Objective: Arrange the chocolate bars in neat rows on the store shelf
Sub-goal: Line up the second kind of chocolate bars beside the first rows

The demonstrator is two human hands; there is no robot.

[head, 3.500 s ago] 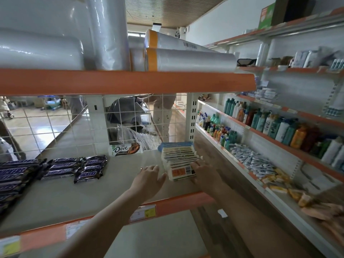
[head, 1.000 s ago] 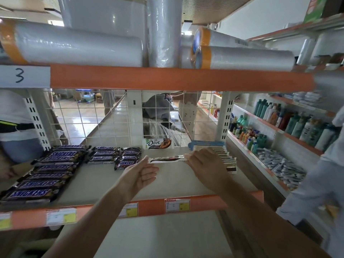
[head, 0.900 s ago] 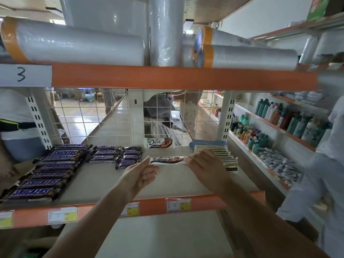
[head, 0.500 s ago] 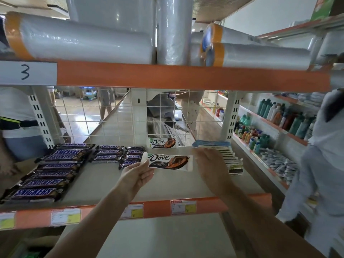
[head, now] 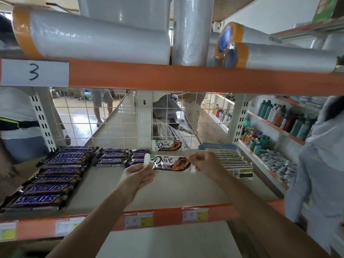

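Note:
A Dove chocolate bar [head: 167, 162] is held face-up above the middle of the shelf [head: 176, 190]. My left hand [head: 136, 176] pinches its left end and my right hand [head: 206, 163] pinches its right end. A second Dove bar [head: 167, 145] leans against the wire back grid. Snickers bars [head: 55, 174] lie in rows on the left, with a shorter stack [head: 113, 157] beside them. An open box of upright Dove bars [head: 229, 159] stands at the right, behind my right hand.
The orange shelf edge [head: 167, 218] with price tags runs across the front. An upper shelf [head: 167, 79] holds wrapped rolls [head: 96, 43]. A person in a grey top [head: 320, 164] stands close at the right. Another person [head: 16, 123] is behind the grid at left.
Both hands lifted a Dove bar out of the box at the right, turned it face-up and carried it toward the shelf's middle. A person has stepped in at the right.

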